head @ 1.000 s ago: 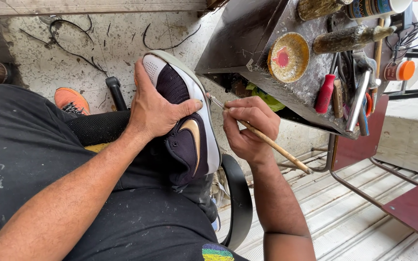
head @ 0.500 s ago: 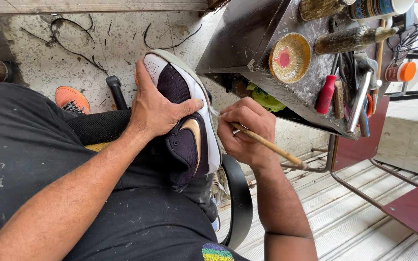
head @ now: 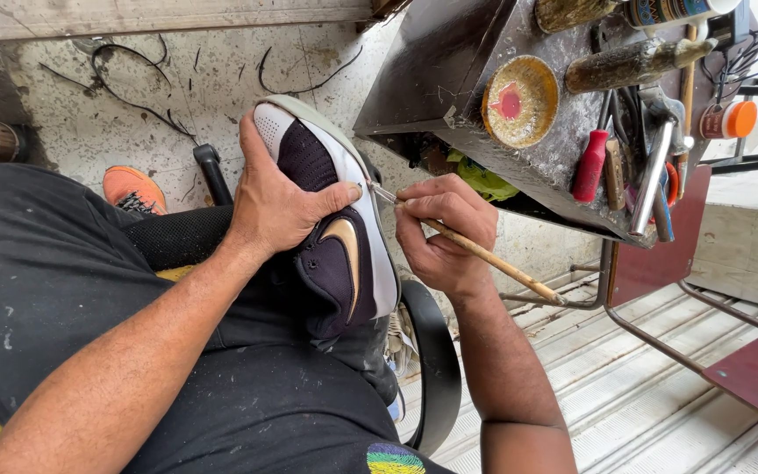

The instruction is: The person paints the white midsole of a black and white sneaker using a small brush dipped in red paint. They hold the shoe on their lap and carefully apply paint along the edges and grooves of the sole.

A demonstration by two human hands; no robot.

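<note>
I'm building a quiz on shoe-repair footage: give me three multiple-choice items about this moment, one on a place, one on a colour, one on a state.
1. Where does the tip of the thin brush touch the sneaker?
A. at the white sole edge
B. inside the ankle opening
C. on the laces

2. What colour is the handle of the screwdriver on the work table?
A. blue
B. red
C. black

3. How is the left hand placed?
A. resting open on the floor
B. holding a hammer
C. pressed over the sneaker, thumb across its side

Answers:
1. A, the brush held in the right hand meets the pale rim by the left thumb.
2. B, the handle among the tools is plainly red.
3. C, the palm covers the dark upper on the lap.
</note>
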